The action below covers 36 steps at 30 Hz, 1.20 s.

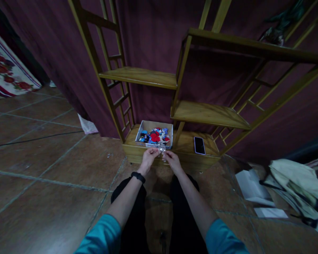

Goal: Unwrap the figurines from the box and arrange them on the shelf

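Between my two hands is a small clear, shiny piece, glassy or plastic-looking, too small to name for certain. My left hand, with a black band on its wrist, pinches it from the left. From the right, the fingers of my right hand close on its lower part. Just beyond my hands a shallow white cardboard box stands on the low wooden shelf. Inside it lies a mix of small colourful items, among them a red piece and several blue and black ones.
A phone with a pale purple edge lies on the lowest shelf, right of the box. Wooden shelves rise in front of a dark red curtain. On the floor at right are white boxes and a cream bag.
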Tool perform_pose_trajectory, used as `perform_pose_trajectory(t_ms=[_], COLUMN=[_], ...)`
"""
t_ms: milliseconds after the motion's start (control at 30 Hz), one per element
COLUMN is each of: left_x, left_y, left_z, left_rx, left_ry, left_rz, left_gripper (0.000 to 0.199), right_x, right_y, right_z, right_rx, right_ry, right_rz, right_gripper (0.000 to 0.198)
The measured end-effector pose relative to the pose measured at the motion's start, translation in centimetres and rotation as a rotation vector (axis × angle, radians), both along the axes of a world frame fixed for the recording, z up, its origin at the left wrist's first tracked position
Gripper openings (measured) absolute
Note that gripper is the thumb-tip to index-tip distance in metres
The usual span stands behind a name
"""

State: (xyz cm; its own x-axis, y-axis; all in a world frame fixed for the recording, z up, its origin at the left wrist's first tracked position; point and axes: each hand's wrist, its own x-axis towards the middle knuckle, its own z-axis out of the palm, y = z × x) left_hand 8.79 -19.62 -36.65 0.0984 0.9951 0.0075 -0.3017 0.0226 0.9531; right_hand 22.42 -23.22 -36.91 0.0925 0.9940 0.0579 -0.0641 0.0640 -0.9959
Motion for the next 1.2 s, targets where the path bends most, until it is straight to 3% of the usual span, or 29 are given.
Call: perform_pose_trajectory(t_ms=[300, 567, 767, 1200], left_x=[0.2, -0.3, -0.9, -1.4], left_y=[-0.5, -0.7, -0.4, -0.4], left_z=[1.0, 2.1, 1.4, 1.4], left_rx=[0.034, 0.06, -0.06, -0.189], left_ry=[0.044, 0.044, -0.101, -0.298], left_rz=[0.001, 0.157, -0.014, -0.117], left_gripper=[0.026, 0.033, 0.036, 0.03], right_x=[0.2, -0.1, -0.2, 0.3], right_y=[0.1, -0.5, -0.9, -0.9], right_z=[-0.2, 0.8, 1.7, 1.8], right_rx=[-0.103, -0.145, -0.198, -0.222], right_ry=[0.123, 0.302, 0.37, 0.399], right_rz=[-0.032, 0.079, 0.204, 0.307], right_gripper=[0.033, 0.034, 0.033, 0.026])
